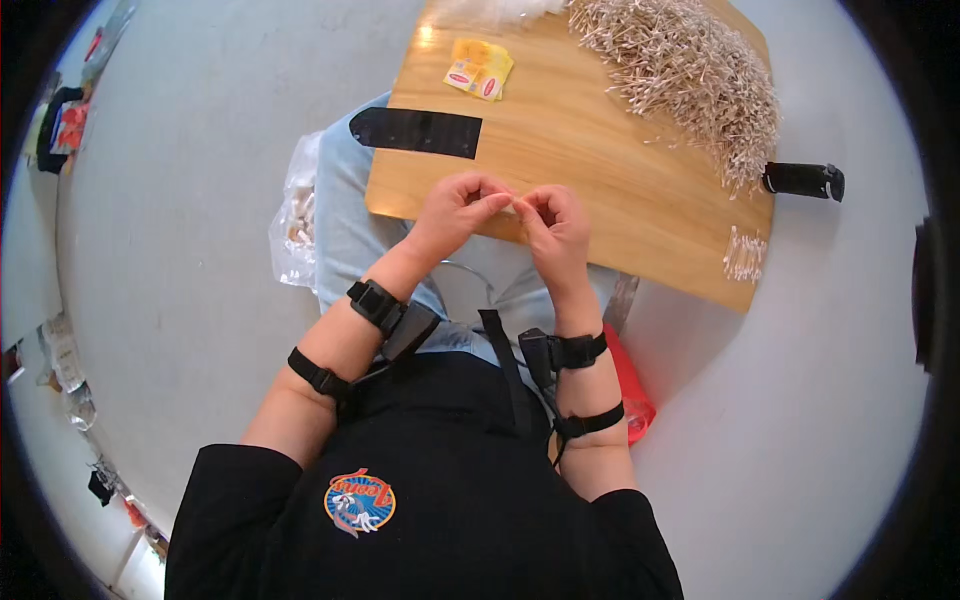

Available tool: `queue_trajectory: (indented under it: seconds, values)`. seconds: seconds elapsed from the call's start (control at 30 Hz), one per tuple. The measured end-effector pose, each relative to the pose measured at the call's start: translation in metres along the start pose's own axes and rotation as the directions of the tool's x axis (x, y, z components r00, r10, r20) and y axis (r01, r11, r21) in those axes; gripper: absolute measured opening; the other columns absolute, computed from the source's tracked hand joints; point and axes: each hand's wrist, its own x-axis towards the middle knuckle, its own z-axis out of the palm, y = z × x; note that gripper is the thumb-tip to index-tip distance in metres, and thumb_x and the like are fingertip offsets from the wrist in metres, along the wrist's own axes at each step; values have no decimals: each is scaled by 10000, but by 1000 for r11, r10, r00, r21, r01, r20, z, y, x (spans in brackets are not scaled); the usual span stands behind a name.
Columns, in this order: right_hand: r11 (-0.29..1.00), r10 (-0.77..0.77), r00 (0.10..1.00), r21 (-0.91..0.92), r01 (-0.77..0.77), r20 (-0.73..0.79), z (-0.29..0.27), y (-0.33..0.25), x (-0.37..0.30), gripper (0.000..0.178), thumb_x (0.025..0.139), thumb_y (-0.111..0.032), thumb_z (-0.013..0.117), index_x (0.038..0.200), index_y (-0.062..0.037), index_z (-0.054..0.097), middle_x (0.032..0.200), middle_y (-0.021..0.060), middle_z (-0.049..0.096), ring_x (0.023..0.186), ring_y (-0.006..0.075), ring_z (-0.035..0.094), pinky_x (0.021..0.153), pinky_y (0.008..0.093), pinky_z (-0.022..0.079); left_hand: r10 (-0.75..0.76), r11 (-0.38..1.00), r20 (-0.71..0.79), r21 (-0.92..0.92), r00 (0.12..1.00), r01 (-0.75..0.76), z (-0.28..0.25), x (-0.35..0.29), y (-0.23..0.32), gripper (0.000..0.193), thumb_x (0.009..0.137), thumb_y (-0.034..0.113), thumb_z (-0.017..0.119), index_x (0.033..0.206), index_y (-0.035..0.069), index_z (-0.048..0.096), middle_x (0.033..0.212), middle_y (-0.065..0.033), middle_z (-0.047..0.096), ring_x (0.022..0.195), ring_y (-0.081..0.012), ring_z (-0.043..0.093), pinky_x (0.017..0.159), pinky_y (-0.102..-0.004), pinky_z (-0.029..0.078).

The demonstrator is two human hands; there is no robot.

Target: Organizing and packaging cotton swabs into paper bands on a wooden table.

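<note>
My left hand [463, 212] and my right hand [556, 225] meet at the near edge of a wooden board [580, 150] lying across my lap. Thumbs and forefingers of both are pinched together, fingertip to fingertip. Something small and pale shows between them, too small to name. At the far right of the board lies a big heap of cotton swabs [690, 75]. A small, roughly lined-up group of cotton swabs [745, 254] rests near the right corner. Yellow printed cards [480, 69] lie in a loose stack beyond my left hand.
A black strap [425, 132] lies over the board's left edge, and a black band [805, 181] sticks out at its right edge. Clear plastic [490, 10] is at the far edge. A clear bag [295, 220] is beside my left leg; a red object [628, 385] stands by my right arm.
</note>
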Motion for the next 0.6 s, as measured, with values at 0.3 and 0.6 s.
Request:
queue_trajectory:
  seconds: [0.3, 0.6]
  values:
    - [946, 224, 973, 231, -229, 48, -9, 0, -17, 69, 903, -50, 682, 884, -10, 628, 796, -7, 599, 683, 62, 552, 623, 209, 461, -117, 983, -91, -156, 989, 102, -4, -21, 2, 112, 952, 102, 633, 986, 6, 677, 994, -39, 698, 922, -87, 608, 843, -242, 484]
    - [869, 291, 954, 398, -295, 72, -16, 0, -15, 61, 933, -45, 646, 970, 1, 628, 855, 25, 653, 754, 90, 633, 704, 227, 535, -55, 995, -117, -92, 992, 45, -1, -17, 5, 121, 956, 110, 631, 986, 6, 685, 956, -26, 697, 906, -83, 613, 841, -235, 486]
